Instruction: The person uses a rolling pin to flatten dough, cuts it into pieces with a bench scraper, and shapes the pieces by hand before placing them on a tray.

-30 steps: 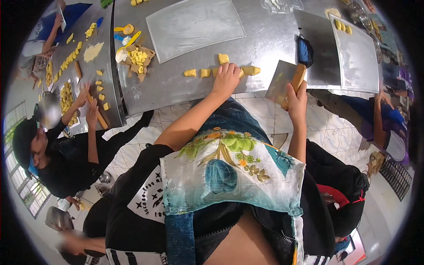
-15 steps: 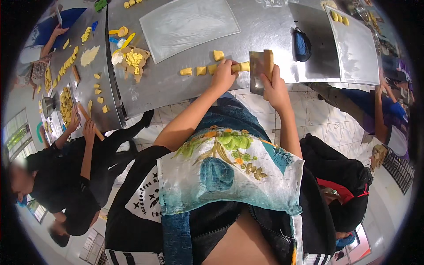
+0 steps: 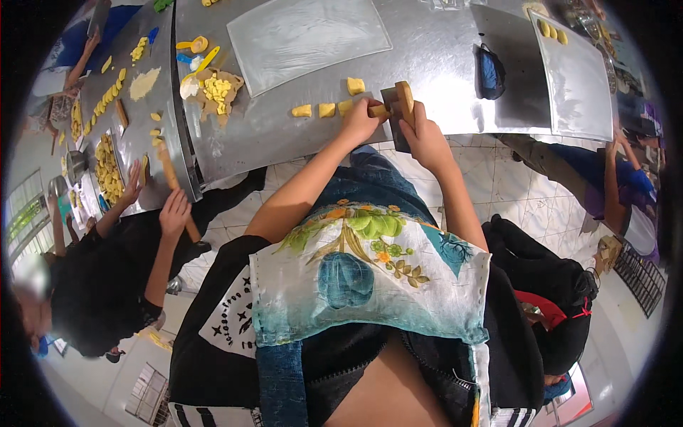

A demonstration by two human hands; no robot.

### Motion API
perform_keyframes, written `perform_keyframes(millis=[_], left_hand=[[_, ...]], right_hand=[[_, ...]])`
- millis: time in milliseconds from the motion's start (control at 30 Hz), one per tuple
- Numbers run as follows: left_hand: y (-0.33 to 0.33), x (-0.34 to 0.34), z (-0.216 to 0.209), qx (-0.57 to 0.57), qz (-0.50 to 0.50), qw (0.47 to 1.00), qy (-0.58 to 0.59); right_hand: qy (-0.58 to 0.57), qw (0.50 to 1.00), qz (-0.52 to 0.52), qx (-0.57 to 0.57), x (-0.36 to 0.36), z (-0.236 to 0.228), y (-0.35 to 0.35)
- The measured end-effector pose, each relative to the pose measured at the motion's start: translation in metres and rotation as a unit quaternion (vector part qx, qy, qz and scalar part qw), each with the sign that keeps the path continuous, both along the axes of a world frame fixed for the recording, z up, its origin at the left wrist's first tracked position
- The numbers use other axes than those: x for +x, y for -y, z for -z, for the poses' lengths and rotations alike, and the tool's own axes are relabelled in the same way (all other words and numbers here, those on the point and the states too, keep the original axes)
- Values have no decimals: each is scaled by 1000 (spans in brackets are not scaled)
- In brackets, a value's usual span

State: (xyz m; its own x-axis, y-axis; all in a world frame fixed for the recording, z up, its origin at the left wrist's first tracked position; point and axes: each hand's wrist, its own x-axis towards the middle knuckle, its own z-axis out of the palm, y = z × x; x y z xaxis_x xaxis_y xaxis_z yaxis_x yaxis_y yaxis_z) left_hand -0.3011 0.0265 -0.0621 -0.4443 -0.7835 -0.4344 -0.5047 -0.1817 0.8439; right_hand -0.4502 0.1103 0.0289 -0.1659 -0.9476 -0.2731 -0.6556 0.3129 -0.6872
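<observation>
Right hand [image 3: 425, 138] closed, firm grip around scraper [image 3: 399, 114]; left hand [image 3: 361, 124] curled over dough roll [image 3: 379, 112]. Scraper just beside left hand: slippage could cut it.

The left hand [image 3: 363, 124] hides the middle of the dough roll [image 3: 345, 107]; whether the scraper [image 3: 396, 122] touches its right end is unclear. The picture's top edge cuts off the tray [image 3: 309, 44] and a green thing [image 3: 163, 5], unidentifiable.
</observation>
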Motion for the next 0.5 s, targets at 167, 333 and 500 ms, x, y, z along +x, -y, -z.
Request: perform_keyframes(millis=[167, 333, 500], left_hand=[[-2, -1, -5, -49, 16, 997, 53], [-4, 10, -18, -30, 8, 999, 25], [19, 54, -19, -25, -61, 993, -99]], right_hand=[[-38, 999, -11, 7, 5, 6, 4], [-66, 997, -15, 38, 14, 4, 12], [-69, 997, -8, 39, 10, 4, 9]])
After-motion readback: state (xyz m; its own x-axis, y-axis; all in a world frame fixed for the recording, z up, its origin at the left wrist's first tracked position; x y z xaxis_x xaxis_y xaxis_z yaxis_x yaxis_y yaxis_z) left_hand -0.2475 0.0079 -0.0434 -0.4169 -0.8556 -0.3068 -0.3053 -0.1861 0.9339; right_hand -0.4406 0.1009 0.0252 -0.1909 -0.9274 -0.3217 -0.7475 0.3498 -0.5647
